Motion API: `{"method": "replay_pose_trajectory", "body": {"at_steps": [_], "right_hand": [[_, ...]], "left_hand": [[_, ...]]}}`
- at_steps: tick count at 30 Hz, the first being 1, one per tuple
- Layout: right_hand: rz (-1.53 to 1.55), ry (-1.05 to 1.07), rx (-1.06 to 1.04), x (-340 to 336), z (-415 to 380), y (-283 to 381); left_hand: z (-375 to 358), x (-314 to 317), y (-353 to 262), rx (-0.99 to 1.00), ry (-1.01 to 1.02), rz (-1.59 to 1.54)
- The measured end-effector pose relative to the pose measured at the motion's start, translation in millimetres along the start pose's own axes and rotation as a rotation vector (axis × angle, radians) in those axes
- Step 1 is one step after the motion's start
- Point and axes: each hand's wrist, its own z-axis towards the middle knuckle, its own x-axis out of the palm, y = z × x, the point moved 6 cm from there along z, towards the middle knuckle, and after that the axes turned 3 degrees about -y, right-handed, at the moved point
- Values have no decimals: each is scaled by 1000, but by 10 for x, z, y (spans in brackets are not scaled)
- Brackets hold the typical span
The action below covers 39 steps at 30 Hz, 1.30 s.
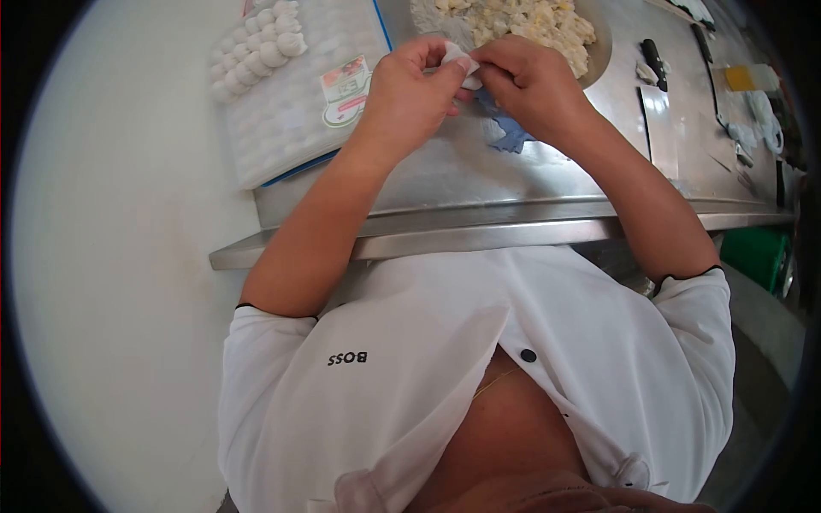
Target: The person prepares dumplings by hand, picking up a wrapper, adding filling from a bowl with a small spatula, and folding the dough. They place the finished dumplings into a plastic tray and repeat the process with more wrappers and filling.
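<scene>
A small white dumpling [463,61] of soft dough sits between my two hands, above the near edge of the filling bowl. My left hand [417,85] is closed around it, thumb on top and fingers beneath. The fingers of my right hand [532,85] are closed at the dough's right side, pinching its edge; the fingertips are partly hidden. Beyond them, a large metal bowl [604,43] holds pale, chunky filling [547,26]. Finished-looking white dumplings [261,47] stand in rows on a translucent container lid [282,128] to the left of my left hand.
A crumpled blue cloth [511,135] lies on the steel table [410,184] below my hands. To the right are a cleaver [658,128], a black-handled tool [703,44], a bottle with yellow liquid [751,79] and a plastic bag [765,120]. A white wall [120,214] stands left.
</scene>
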Motion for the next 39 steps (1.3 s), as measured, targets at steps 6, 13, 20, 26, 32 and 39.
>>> {"method": "replay_pose_trajectory", "body": {"at_steps": [6, 13, 20, 26, 32, 39], "right_hand": [[-101, 64, 1, 20, -24, 38], [-45, -18, 5, 15, -22, -21], [-77, 42, -60, 30, -24, -6], [-65, -72, -16, -10, -26, 39], [52, -42, 67, -29, 11, -121], [422, 8, 207, 55, 2, -213]], "left_hand": [[-6, -20, -16, 16, -12, 36], [-11, -9, -7, 29, 13, 102], [-64, -14, -61, 18, -39, 91], [-54, 12, -42, 21, -18, 109], [-32, -74, -67, 69, -74, 61], [-10, 89, 144, -319, 277, -587]]}}
